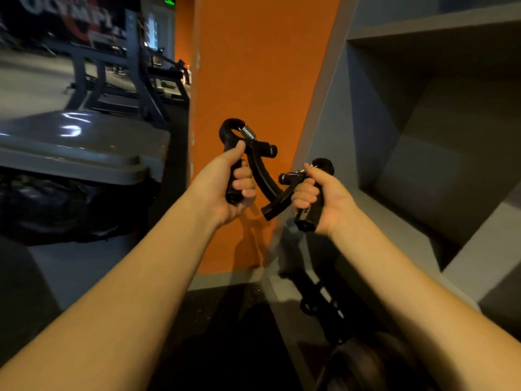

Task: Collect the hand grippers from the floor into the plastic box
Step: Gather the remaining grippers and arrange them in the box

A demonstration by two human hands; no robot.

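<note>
My left hand (225,187) grips one handle of a black hand gripper (253,153) with a steel spring at its top. My right hand (324,198) grips the handle of a second black hand gripper (310,213). Both are held up at chest height in front of an orange wall, and their free curved handles cross between my hands. More black hand grippers (318,300) lie on the floor below, next to the grey shelf unit. No plastic box shows clearly in this view.
A grey shelf unit (423,136) with open compartments stands at the right. The orange wall panel (253,66) is straight ahead. A grey lidded bin (84,153) with a black bag stands at the left, gym machines behind it. Dark floor lies below.
</note>
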